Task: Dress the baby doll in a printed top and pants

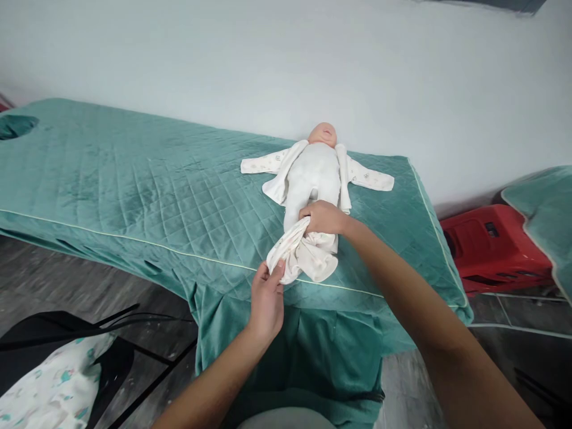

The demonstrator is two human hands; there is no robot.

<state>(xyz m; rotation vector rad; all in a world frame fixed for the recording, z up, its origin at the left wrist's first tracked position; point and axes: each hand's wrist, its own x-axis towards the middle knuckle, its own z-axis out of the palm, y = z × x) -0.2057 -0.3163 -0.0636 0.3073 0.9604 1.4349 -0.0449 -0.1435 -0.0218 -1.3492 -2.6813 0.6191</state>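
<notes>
A baby doll (315,167) lies on its back on the green quilted bed, its head toward the wall. An open white printed jacket (370,177) has its sleeves spread to both sides of the doll. White baby pants (315,262) are bunched around the doll's lower legs. My left hand (268,298) pinches the pants' lower left edge near the bed's front edge. Bent over the doll's legs, my right hand (324,217) grips the upper part of the same pants; some of its fingers are hidden in the cloth.
The green bed cover (179,196) stretches far to the left, with a face hole (18,126) at its end. A red plastic stool (496,247) stands right of the bed. A black chair (49,328) with a printed white cloth (58,381) is at lower left.
</notes>
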